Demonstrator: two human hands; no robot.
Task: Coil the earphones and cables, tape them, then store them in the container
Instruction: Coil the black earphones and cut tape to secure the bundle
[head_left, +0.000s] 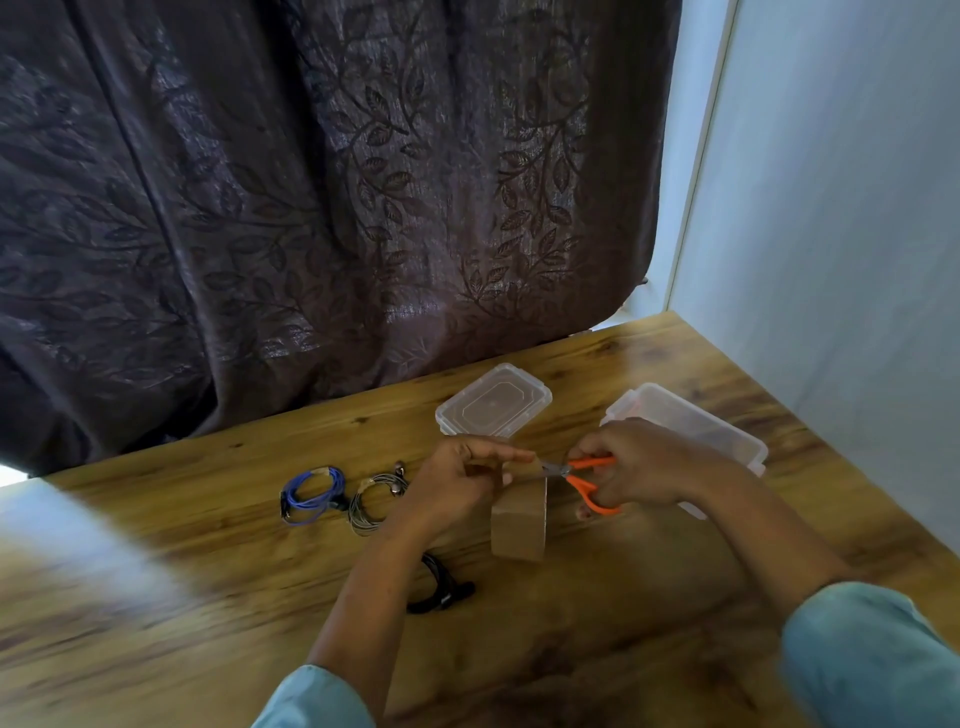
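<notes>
A brown tape roll stands on edge on the wooden table. My left hand pinches a strip of tape pulled up from the roll. My right hand grips orange-handled scissors, whose blades meet the strip beside my left fingers. To the left lie a coiled blue cable and coiled grey earphones. A black coiled cable lies under my left forearm. The clear container sits behind my right hand, partly hidden by it.
A clear plastic lid lies upside down next to the container at the back. A dark leaf-patterned curtain hangs behind the table. A pale wall borders the table's right side.
</notes>
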